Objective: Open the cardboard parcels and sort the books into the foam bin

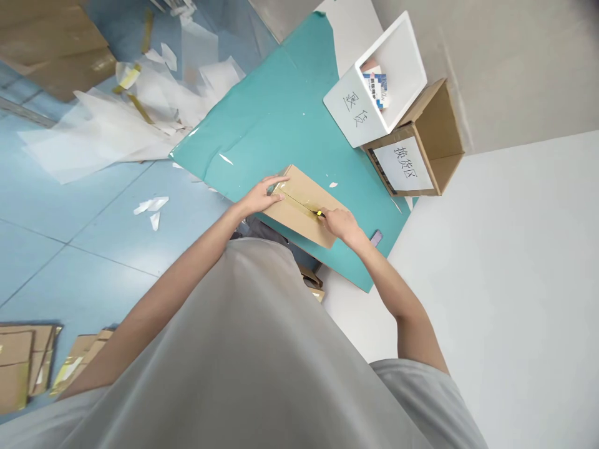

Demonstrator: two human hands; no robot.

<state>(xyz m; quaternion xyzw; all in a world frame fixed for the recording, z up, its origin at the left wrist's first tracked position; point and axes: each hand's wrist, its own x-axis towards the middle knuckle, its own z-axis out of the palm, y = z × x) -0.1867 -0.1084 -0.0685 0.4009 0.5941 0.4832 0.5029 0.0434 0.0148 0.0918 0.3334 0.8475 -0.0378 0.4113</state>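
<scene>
A closed cardboard box (306,215) lies on the green-topped table, with clear yellowish tape along its top seam. My left hand (262,196) rests on the box's left end, its index finger stretched out and its thumb apart on the top. In my right hand (340,223) is a black and yellow utility knife (319,214), its tip at the taped seam near the middle of the box. My fingers partly hide the knife's handle.
On the green table (281,106), a white foam bin (360,115) holding small packages stands beside an open carton (433,140). A phone (375,237) lies near my right forearm. Wrapping sheets (116,125) and flattened cardboard (16,368) are on the floor. A white wall (515,268) rises at the right.
</scene>
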